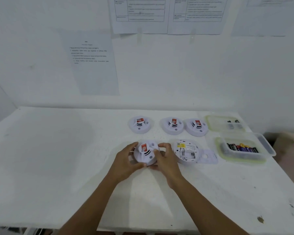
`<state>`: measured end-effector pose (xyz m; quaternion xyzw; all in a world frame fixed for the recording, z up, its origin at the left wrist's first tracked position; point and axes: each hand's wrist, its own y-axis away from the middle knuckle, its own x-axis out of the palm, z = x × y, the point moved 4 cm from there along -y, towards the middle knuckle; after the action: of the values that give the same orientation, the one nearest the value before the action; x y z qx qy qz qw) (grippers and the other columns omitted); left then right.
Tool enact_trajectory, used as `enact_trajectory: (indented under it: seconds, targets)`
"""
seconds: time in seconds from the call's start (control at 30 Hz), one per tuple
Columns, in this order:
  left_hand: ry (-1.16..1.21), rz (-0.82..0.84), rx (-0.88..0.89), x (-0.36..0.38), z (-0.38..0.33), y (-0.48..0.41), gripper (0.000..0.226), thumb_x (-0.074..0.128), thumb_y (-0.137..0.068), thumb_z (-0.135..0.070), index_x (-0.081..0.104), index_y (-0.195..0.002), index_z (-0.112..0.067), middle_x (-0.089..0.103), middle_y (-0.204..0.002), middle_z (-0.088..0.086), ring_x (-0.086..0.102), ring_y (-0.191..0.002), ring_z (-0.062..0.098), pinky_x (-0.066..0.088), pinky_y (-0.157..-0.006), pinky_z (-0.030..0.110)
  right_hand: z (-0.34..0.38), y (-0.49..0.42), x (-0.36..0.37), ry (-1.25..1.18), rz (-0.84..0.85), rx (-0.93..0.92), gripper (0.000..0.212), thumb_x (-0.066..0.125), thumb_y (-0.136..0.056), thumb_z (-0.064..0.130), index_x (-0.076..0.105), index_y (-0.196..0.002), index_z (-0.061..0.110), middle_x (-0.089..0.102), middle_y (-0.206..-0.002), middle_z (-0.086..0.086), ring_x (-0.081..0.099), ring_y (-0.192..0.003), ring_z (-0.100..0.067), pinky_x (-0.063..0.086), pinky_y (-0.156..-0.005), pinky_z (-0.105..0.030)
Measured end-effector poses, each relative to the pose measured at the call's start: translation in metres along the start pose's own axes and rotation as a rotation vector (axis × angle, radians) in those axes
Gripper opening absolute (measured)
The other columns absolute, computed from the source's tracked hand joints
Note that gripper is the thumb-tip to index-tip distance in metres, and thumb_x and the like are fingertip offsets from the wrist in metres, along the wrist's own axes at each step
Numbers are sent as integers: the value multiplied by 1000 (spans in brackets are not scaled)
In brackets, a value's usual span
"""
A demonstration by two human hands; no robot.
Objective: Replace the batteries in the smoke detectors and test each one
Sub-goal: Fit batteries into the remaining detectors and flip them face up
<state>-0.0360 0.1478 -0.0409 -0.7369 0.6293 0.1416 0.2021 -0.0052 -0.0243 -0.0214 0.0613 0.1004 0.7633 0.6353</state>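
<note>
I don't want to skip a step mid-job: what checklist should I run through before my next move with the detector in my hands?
1. Grip: left hand and right hand both hold the held detector, face up: ok.
2. Spare batteries in the near container, to the right: ok.
3. Their charge: cannot tell.
4. Overturned detector closed up: not ok, its mounting plate lies beside it.
5. Three back-row detectors tested: cannot tell.

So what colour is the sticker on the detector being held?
Red; the sticker on the held detector shows clearly in the head view.
</note>
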Motion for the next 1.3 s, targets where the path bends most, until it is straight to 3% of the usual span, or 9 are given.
enact_trajectory:
  seconds: [0.1,0.23,0.37,0.5,0.77,0.97,1.1,1.2,1.3]
  targets:
    - [-34,24,-11,-10,6,-10,85,89,-66,-25,47,-140,-20,55,-131,-17,55,-116,5,46,-94,15,1,-8,-2,350,-26,-177,22,57,-95,22,55,-116,19,68,-110,2,64,-93,-10,57,-78,-29]
    - [-35,54,11,-18,11,-21,84,89,-65,-21,46,-137,-26,55,-128,-20,56,-118,5,47,-97,16,-5,-12,5,592,-25,-279,38,68,-87,26,54,-122,17,60,-116,4,59,-96,-8,41,-67,-8]
    - [-9,74,5,-19,16,-24,92,86,-55,-44,47,-137,-26,57,-134,-11,56,-121,5,47,-100,20,-12,-17,4,695,-41,-291,53,78,-77,37,52,-119,19,54,-112,5,59,-90,-12,41,-66,-11]
    - [-23,42,38,-15,12,-22,82,83,-59,-45,49,-131,-28,58,-128,-16,57,-117,0,47,-99,17,-15,-20,5,676,-53,-394,72,77,-73,48,47,-133,24,60,-124,9,60,-104,-10,54,-85,-28]
    - [-65,-6,76,-11,15,-19,75,77,-63,-55,49,-129,-34,58,-128,-17,54,-118,-3,44,-100,14,-19,-14,5,656,-87,-485,77,72,-73,58,46,-138,25,58,-129,12,55,-115,-4,50,-92,-23]
    - [-57,-8,73,-8,9,-16,66,77,-62,-51,46,-120,-43,56,-116,-43,51,-111,-18,39,-91,1,-15,-8,8,718,-84,-547,67,69,-80,45,43,-138,22,52,-135,9,53,-109,-3,43,-79,-9]
    - [-26,-26,-4,-8,8,-19,67,73,-73,-36,47,-133,-27,53,-129,-15,54,-116,-1,40,-95,10,-13,-2,6,723,-83,-594,55,64,-88,33,45,-138,19,45,-141,5,45,-108,4,33,-75,5]
    - [-47,-71,-25,-9,-1,-23,55,70,-88,-20,48,-138,-21,48,-133,-9,44,-121,7,37,-101,22,-2,6,-2,732,-113,-662,40,60,-91,26,53,-130,21,55,-127,8,56,-83,-3,31,-70,5]
    - [-130,-169,74,-3,-21,-26,48,62,-88,-33,54,-132,-15,49,-131,-8,40,-122,6,30,-105,24,16,8,-20,750,-218,-727,27,59,-92,23,61,-119,22,62,-114,11,42,-72,7,31,-67,0]
